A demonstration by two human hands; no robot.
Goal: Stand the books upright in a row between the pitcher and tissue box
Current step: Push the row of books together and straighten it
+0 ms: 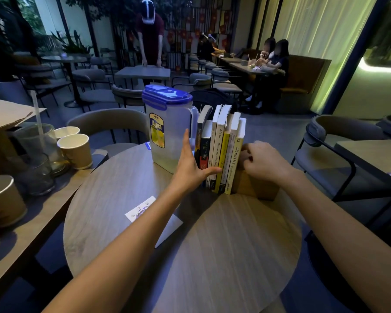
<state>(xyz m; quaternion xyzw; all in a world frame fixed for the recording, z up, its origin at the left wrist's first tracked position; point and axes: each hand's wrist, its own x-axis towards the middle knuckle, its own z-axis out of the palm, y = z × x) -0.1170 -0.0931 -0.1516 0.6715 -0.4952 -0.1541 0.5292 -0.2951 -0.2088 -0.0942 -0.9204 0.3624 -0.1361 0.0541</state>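
Six books (219,150) stand between pitcher (167,129) at nine o'clock and tissue box (255,184); left hand (191,164) flat, holding nothing; right hand (264,160) curled on box.

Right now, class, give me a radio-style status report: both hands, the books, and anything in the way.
Left hand open, flat against books. Right hand curled on tissue box. Books upright in row beside pitcher. Nothing in the way.

Two bare forearms, no sleeves, hands (191,168) without rings
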